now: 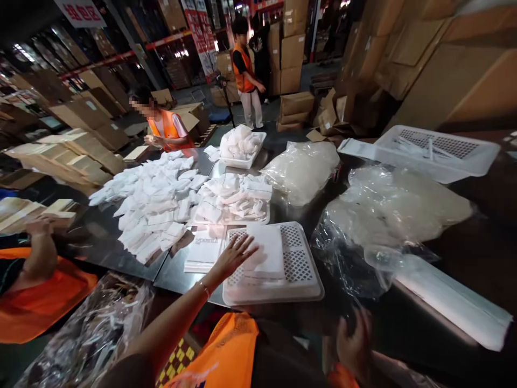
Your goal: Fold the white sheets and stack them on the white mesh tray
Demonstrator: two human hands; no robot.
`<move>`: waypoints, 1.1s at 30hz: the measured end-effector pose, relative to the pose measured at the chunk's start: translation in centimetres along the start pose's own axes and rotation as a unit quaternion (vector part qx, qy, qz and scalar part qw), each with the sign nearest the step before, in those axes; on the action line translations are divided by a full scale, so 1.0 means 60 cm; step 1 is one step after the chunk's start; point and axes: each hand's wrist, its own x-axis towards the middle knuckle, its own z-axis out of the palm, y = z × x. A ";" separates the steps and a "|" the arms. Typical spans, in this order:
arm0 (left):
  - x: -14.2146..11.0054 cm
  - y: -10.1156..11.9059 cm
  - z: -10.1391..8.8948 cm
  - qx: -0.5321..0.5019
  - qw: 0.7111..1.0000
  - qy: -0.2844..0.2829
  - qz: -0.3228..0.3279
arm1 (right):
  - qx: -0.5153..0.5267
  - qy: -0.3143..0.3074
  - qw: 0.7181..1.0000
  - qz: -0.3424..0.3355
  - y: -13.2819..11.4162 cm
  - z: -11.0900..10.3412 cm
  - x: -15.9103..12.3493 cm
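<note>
My left hand (236, 254) reaches over a white perforated plastic tray (312, 283), its fingers spread and the palm down. Its fingertips lie over the left edge of a small stack of flat white pouches (266, 250) in the tray; the frame does not show how firmly they touch. Left of the tray is a neat stack of white printed pouches (204, 250), partly behind my forearm. Low in the view, by the table's front edge, my right hand (354, 339) is blurred, with thumb and fingers apart and nothing visible between them.
Loose white pouches (155, 196) are heaped left, with filled trays (258, 213) behind mine. To the right lie clear bags of pale contents (393, 202), a white roll (452, 302) and another tray (464, 156). Co-workers in orange vests (172, 129) are nearby.
</note>
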 end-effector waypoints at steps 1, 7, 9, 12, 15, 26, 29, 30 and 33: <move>0.018 -0.006 -0.001 -0.004 0.999 -0.011 0.049 | -0.018 -0.015 0.997 -0.078 -0.012 0.028 0.029; 0.081 -0.008 0.018 -0.123 0.987 -0.034 0.099 | 0.003 -0.248 0.864 -0.439 -0.072 0.190 0.257; 0.084 -0.009 0.032 -0.157 0.983 -0.043 0.085 | 0.015 -0.299 0.828 -0.475 -0.074 0.219 0.297; 0.082 -0.015 0.056 -0.217 0.973 -0.020 0.078 | 0.022 -0.326 0.808 -0.491 -0.060 0.235 0.313; 0.077 -0.019 0.081 -0.247 0.966 -0.011 0.069 | 0.019 -0.309 0.808 -0.502 -0.044 0.238 0.306; 0.034 0.000 0.059 -0.429 0.900 -0.032 0.069 | 0.057 -0.290 0.771 -0.565 0.004 0.215 0.276; 0.020 0.009 0.038 -0.526 0.850 -0.018 -0.005 | 0.165 -0.320 0.825 -0.436 -0.002 0.183 0.270; 0.017 0.014 0.032 -0.556 0.829 0.006 -0.058 | 0.199 -0.332 0.857 -0.339 -0.010 0.172 0.268; 0.014 0.031 0.016 -0.609 0.761 0.081 -0.207 | 0.250 -0.347 0.903 -0.047 -0.049 0.147 0.266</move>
